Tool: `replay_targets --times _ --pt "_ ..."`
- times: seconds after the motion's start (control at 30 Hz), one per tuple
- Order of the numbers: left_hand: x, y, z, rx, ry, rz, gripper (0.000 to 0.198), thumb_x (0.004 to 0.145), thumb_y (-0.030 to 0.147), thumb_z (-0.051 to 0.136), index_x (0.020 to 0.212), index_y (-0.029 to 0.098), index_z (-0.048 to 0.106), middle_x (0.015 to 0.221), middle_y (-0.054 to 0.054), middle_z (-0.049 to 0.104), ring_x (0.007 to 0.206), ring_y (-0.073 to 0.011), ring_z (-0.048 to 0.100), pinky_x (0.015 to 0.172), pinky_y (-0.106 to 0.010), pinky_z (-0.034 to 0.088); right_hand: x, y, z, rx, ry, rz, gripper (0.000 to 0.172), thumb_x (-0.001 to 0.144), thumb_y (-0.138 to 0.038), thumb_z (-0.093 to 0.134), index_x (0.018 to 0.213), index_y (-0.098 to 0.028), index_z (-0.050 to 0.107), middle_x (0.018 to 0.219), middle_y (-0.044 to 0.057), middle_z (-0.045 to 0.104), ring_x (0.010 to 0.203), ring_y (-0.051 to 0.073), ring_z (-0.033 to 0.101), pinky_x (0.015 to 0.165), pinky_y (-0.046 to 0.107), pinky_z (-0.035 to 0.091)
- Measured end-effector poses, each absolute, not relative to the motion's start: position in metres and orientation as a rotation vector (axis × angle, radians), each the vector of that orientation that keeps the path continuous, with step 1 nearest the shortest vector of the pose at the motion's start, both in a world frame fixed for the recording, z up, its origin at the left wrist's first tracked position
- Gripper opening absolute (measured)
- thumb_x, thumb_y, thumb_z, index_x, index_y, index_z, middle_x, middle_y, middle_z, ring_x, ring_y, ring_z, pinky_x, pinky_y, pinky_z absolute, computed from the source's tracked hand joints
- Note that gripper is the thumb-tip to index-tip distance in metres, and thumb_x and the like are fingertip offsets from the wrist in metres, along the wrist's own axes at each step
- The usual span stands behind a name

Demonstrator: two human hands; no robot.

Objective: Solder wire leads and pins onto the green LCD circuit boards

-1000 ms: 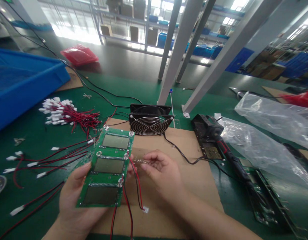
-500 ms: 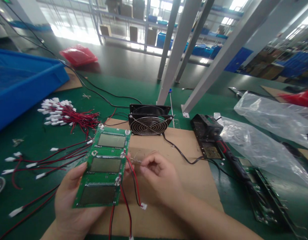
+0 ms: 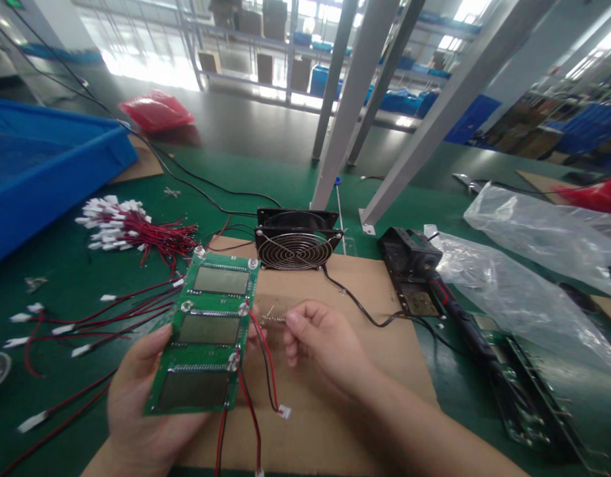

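My left hand (image 3: 141, 391) holds a green circuit board (image 3: 213, 358) tilted up, thumb on its left edge and fingers behind it. On the board are three grey display panels and several clear round pieces. Red-and-black wires (image 3: 270, 371) with white plugs hang from its right edge. Just right of the board, my right hand (image 3: 320, 341) is closed, thumb and forefinger pinching the end of a thin coiled metal spring (image 3: 274, 319). Whether the spring joins the back of the board is hidden.
Beyond the cardboard sheet (image 3: 365, 298) stands a black fan (image 3: 298, 245). A soldering iron (image 3: 459, 318) rests in its holder at right, near more circuit boards (image 3: 523, 391). Wire leads (image 3: 136, 225) and a blue bin (image 3: 51, 152) are at left. Metal posts (image 3: 349, 86) rise behind.
My right hand has shifted slightly right and turned, its thumb now on top of the pinch, so more of the spring shows. My left hand and the board stay nearly still.
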State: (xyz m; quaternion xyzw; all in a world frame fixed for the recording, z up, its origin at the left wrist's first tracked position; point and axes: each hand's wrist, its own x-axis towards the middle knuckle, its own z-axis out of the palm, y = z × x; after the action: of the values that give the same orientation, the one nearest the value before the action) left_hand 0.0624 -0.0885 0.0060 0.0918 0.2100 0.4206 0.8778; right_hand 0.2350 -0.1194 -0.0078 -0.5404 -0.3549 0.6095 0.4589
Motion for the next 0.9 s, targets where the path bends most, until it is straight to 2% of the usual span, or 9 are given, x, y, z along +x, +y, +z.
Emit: replay_targets --times 0.07,0.2,0.27,0.37,0.43,0.53,0.7,0.9 --pt "0.0632 -0.0884 0.0071 0.202 0.367 0.869 0.026 0.074 0.021 0.048 0.088 0.023 0.069 0.093 -0.004 0.069 0.086 -0.026 0.063 0.078 -0.041 0.05 0.2338 -0.121 -0.0083 -1.341 -0.873 1.452 0.024 0.072 -0.042 0.051 0.067 -0.019 0.046 0.053 -0.003 0.051 0.043 0.009 0.048 0.043 0.025 0.042" --pt "0.0643 -0.0886 0.0082 0.191 0.179 0.822 0.031 0.078 0.02 0.041 0.09 0.023 0.069 0.102 -0.003 0.065 0.09 -0.0242 0.062 0.082 -0.037 0.049 0.2321 -0.1272 -0.0069 -1.371 -0.906 1.208 0.006 0.065 -0.022 0.061 0.066 -0.019 0.055 0.069 -0.001 0.053 0.069 0.011 0.05 0.07 0.028 0.042" --pt "0.0645 -0.0882 0.0079 0.173 0.123 0.802 0.033 0.079 0.021 0.038 0.091 0.023 0.069 0.105 -0.003 0.064 0.093 -0.0238 0.061 0.084 -0.036 0.048 0.2319 -0.1277 -0.0062 -1.345 -0.906 1.183 0.009 0.061 -0.016 0.063 0.061 -0.02 0.055 0.072 0.0 0.052 0.075 0.011 0.049 0.075 0.027 0.04" --pt "0.0639 -0.0875 0.0074 0.167 0.094 0.783 0.035 0.08 0.021 0.036 0.095 0.023 0.067 0.107 -0.004 0.063 0.098 -0.0243 0.059 0.087 -0.036 0.046 0.2314 -0.1244 -0.0068 -1.262 -0.855 1.34 0.015 0.063 -0.024 0.062 0.066 -0.02 0.049 0.062 -0.003 0.051 0.057 0.011 0.051 0.056 0.027 0.043" --pt "0.0629 -0.0875 0.0074 0.168 0.085 0.779 0.036 0.081 0.022 0.034 0.098 0.023 0.066 0.11 -0.004 0.062 0.099 -0.0247 0.058 0.088 -0.038 0.045 0.2313 -0.1216 -0.0078 -1.201 -0.801 1.456 0.02 0.066 -0.033 0.059 0.071 -0.02 0.045 0.055 -0.005 0.051 0.046 0.009 0.048 0.045 0.025 0.041" --pt "0.0611 -0.0885 0.0073 0.165 0.077 0.786 0.037 0.081 0.023 0.033 0.1 0.022 0.065 0.112 -0.005 0.06 0.101 -0.025 0.057 0.09 -0.04 0.043 0.2325 -0.1192 -0.0086 -1.173 -0.747 1.499 0.023 0.065 -0.033 0.062 0.07 -0.019 0.045 0.053 -0.005 0.052 0.045 0.008 0.049 0.045 0.023 0.04" --pt "0.0595 -0.0889 0.0046 0.162 0.069 0.798 0.038 0.082 0.022 0.031 0.102 0.021 0.064 0.113 -0.007 0.059 0.104 -0.0262 0.054 0.093 -0.042 0.039 0.2348 -0.1187 -0.0068 -1.231 -0.704 1.409 0.022 0.053 -0.016 0.071 0.062 -0.015 0.052 0.057 -0.007 0.052 0.052 0.002 0.047 0.05 0.016 0.035" --pt "0.0604 -0.0891 0.0053 0.157 0.061 0.773 0.037 0.081 0.023 0.033 0.1 0.021 0.065 0.115 -0.007 0.058 0.104 -0.026 0.054 0.093 -0.042 0.039 0.2347 -0.1184 -0.0036 -1.116 -0.637 1.611 0.031 0.06 -0.039 0.068 0.071 -0.017 0.05 0.052 -0.007 0.052 0.044 0.005 0.048 0.045 0.02 0.037"
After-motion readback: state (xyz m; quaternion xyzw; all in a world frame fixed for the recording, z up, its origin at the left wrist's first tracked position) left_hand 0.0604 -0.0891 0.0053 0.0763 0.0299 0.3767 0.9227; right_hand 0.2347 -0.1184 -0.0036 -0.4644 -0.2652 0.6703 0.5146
